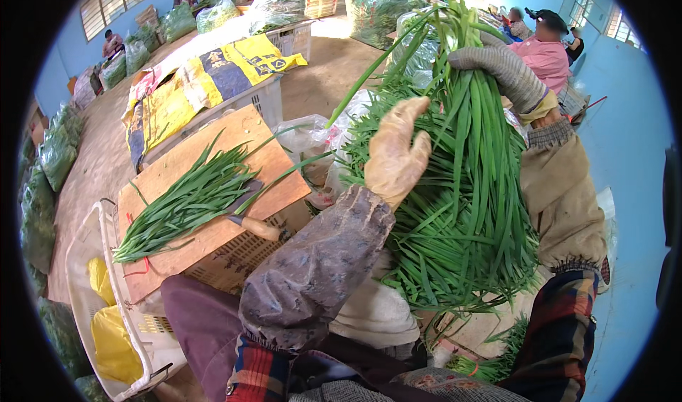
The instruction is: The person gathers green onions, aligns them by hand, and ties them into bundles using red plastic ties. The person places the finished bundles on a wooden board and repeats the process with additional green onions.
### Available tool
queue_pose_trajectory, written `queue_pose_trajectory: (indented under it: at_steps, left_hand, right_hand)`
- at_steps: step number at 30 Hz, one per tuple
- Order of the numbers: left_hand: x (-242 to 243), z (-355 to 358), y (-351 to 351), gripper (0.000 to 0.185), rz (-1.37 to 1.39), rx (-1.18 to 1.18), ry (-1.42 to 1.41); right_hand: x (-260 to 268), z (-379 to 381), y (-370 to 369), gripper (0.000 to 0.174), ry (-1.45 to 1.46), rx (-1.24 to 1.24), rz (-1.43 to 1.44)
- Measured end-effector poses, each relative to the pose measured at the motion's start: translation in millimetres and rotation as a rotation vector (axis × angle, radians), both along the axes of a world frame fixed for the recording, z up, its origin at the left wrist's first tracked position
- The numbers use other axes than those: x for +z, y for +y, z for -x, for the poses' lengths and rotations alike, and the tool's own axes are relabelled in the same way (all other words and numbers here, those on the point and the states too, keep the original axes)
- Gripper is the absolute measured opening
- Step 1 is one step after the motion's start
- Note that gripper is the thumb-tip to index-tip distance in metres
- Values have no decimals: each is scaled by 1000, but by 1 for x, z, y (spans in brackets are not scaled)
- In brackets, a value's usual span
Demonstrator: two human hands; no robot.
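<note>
My right hand [495,69], in a grey knitted glove over a yellow one, grips a bunch of long green leafy stalks [474,119] near its pale stem ends, the leaves hanging down. My left hand [399,154], in a pale rubber glove, is held with its fingers apart beside that bunch, over a large heap of the same greens [442,258]. Left of it, a smaller bunch of greens [186,199] lies on a wooden board [282,178]. A knife with a wooden handle [261,227] lies at the board's edge, its blade partly under leaves.
A white plastic crate [133,343] with yellow bags stands at the lower left. Beyond the board are crates under a yellow and blue printed sheet [202,77]. Tied greens [479,367] lie by my feet. Bagged vegetables [378,13] stand behind; a person in pink [543,55] sits at the right.
</note>
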State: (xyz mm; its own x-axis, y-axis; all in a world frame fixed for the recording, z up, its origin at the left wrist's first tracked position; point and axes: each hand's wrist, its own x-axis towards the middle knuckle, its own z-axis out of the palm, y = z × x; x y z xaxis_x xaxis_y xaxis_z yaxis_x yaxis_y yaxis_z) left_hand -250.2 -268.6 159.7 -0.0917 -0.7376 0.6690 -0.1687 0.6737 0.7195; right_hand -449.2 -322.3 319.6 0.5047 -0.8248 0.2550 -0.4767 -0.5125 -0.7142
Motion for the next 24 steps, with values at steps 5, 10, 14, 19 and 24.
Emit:
queue_pose_trajectory:
  at_steps: [5, 10, 14, 19, 24]
  left_hand:
    - [29, -22, 8, 23, -189, 30, 576]
    - [36, -14, 6, 35, -43, -117, 160]
    - [12, 14, -14, 40, -90, -166, -166]
    - [-41, 15, -25, 49, -140, -237, -626]
    - [-35, 2, -24, 38, -255, -270, -406]
  right_hand:
    - [1, -12, 5, 24, 39, -101, -14]
    - [4, -13, 7, 35, -172, -71, -151]
    - [6, -8, 6, 41, -261, -94, -170]
    - [20, 5, 4, 36, -341, -102, -62]
    - [30, 20, 4, 37, -292, -102, -50]
